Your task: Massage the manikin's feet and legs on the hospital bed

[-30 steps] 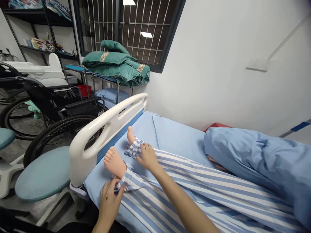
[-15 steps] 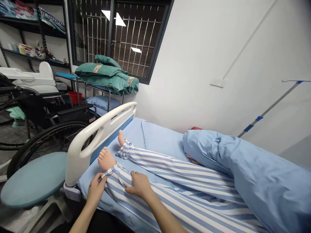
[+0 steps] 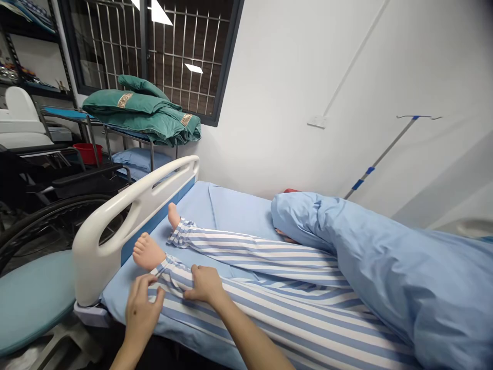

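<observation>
The near trouser leg [image 3: 246, 298], striped blue and white, lay on the bed [image 3: 239, 205] along its near edge, its cuff [image 3: 164, 266] toward the near corner at the footboard [image 3: 87, 257]. A bare foot [image 3: 148, 252] stuck out of that cuff, toes up, just beside the footboard. The left hand [image 3: 141, 306] was beside the cuff, above the near edge, with thumb and fingers bent and a narrow gap between them; whether the fingertips touched the hem, I could not tell. The right hand [image 3: 206, 282] rested palm down on the near trouser leg, a little way up from the cuff, thumb and fingers spread wide; whether it pinched any cloth was hidden.

The far trouser leg [image 3: 250, 252] ran nearer the bed's far edge, with a checked cuff [image 3: 183, 232] and a second bare foot [image 3: 174, 216], also close to the footboard. A blue blanket [image 3: 385, 257] covered the upper part of both legs, and some fingers [image 3: 285, 235] showed under its edge.

Outside the bed's footboard end were a stool [image 3: 34, 293] and a wheelchair [image 3: 77, 187]. Green quilts [image 3: 142, 110] lay piled beneath the window [image 3: 185, 51].
</observation>
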Action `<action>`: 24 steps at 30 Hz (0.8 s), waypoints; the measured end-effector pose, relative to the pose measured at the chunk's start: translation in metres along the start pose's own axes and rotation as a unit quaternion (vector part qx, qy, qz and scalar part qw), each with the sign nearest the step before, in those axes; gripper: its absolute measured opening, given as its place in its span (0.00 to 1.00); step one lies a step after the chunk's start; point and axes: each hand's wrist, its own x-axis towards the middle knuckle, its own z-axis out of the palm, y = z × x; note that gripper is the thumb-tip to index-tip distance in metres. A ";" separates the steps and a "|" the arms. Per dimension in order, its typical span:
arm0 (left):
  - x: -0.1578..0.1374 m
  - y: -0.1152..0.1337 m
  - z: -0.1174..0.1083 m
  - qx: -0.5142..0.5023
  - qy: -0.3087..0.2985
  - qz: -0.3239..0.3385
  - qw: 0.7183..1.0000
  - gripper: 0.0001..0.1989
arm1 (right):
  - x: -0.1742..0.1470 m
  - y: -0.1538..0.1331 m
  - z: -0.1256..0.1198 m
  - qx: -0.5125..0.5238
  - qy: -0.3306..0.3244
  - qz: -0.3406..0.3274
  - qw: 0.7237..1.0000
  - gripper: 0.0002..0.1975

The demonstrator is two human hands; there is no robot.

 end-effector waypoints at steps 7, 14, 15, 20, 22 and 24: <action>0.030 0.030 0.041 0.036 -0.292 0.238 0.926 0.41 | -0.001 0.002 0.001 -0.004 0.018 -0.013 1.000 0.26; 0.055 0.023 0.054 0.178 -0.405 0.277 0.853 0.38 | 0.001 0.003 0.002 -0.003 0.019 -0.011 1.000 0.26; 0.056 0.023 0.055 0.198 -0.408 0.277 0.847 0.36 | 0.001 0.003 0.003 -0.004 0.019 -0.010 1.000 0.26; 0.060 0.027 0.060 0.241 -0.404 0.274 0.839 0.21 | 0.004 0.004 0.007 -0.003 0.026 -0.018 0.999 0.25; 0.060 0.028 0.059 0.243 -0.404 0.279 0.837 0.19 | 0.004 0.005 0.005 0.000 0.031 -0.020 0.999 0.24; 0.060 0.029 0.056 0.248 -0.405 0.283 0.833 0.19 | -0.001 0.003 0.001 0.018 0.061 -0.030 0.998 0.23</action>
